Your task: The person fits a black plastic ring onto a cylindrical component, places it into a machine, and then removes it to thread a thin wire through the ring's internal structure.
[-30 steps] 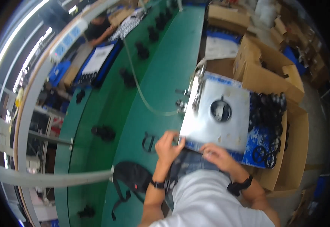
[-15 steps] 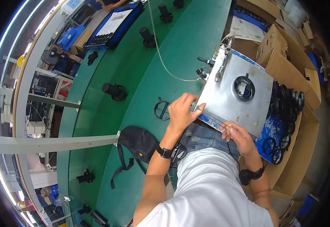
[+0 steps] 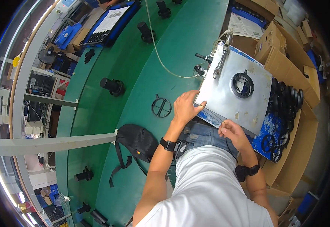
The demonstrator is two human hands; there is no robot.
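Observation:
My left hand (image 3: 186, 108) rests at the near left corner of a metal-topped fixture (image 3: 225, 100), fingers bent over its edge and thumb reaching inward. My right hand (image 3: 233, 133) is closed in a pinch at the fixture's near edge. A thin dark cord (image 3: 213, 114), possibly a loop, stretches between the two hands; its end at the left hand is partly hidden. A black ring-shaped part (image 3: 242, 85) sits on the metal top, beyond my hands. On the green table, left of my left hand, lies a black ring with a crossbar (image 3: 161, 107).
A metal cylinder with fittings (image 3: 221, 58) stands along the fixture's left side. Many black rings (image 3: 286, 102) are heaped at its right, beside an open cardboard box (image 3: 297, 151). A black bag (image 3: 136, 142) lies on the green table (image 3: 134, 189), with black cylindrical parts (image 3: 112, 86) farther left.
The view has shifted slightly. My left hand has moved a little to the right relative to the crossbar ring; my right hand stays pinched, and the cord still stretches between them.

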